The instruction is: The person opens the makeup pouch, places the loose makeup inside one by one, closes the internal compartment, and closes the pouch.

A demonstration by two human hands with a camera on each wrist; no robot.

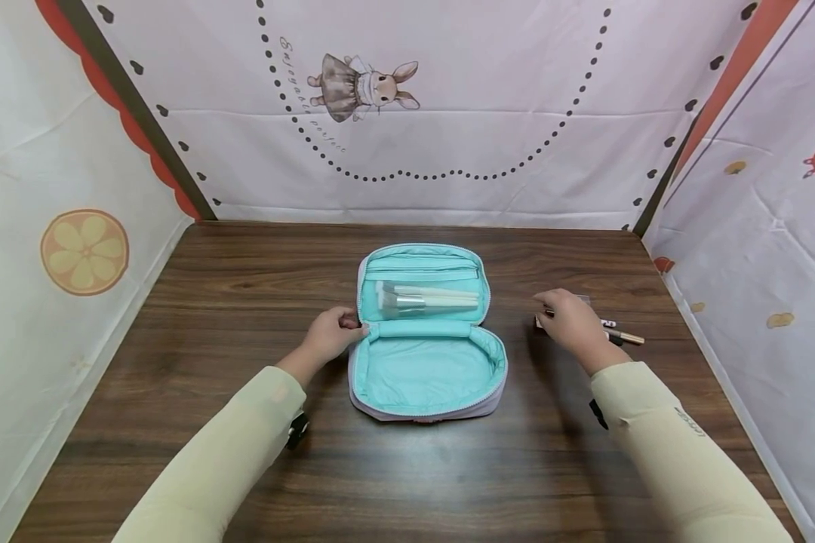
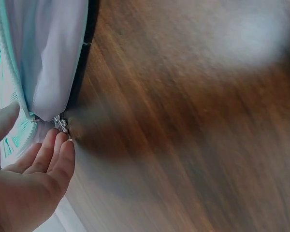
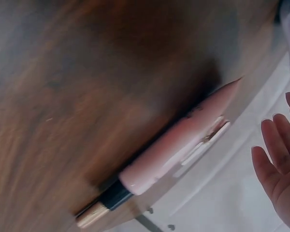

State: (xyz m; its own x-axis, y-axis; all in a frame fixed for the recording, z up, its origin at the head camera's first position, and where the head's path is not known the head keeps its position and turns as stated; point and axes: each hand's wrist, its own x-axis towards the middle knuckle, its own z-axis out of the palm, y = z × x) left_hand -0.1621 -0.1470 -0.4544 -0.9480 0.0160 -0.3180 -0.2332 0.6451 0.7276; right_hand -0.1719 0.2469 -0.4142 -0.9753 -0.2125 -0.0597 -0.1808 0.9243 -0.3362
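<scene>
A cosmetic bag point(image 1: 429, 375), lilac outside and turquoise inside, lies unfolded on the table. Two makeup brushes point(image 1: 435, 302) with pale handles lie in its upper half. My left hand point(image 1: 330, 332) is at the bag's left side by the fold, its thumb over the edge. In the left wrist view, its fingertips are beside a silver zipper pull point(image 2: 61, 123). My right hand point(image 1: 570, 326) hovers over small items at the right, fingers loosely spread and holding nothing. Among these are a gold-ended stick point(image 1: 626, 336) and a pink tapered item point(image 3: 169, 150); the hand partly hides them in the head view.
The dark wooden table point(image 1: 258, 264) is enclosed by printed cloth on the left, back point(image 1: 448, 143) and right. A clear-edged item point(image 1: 582, 299) shows just beyond my right hand. Bare wood lies between the bag and the small items.
</scene>
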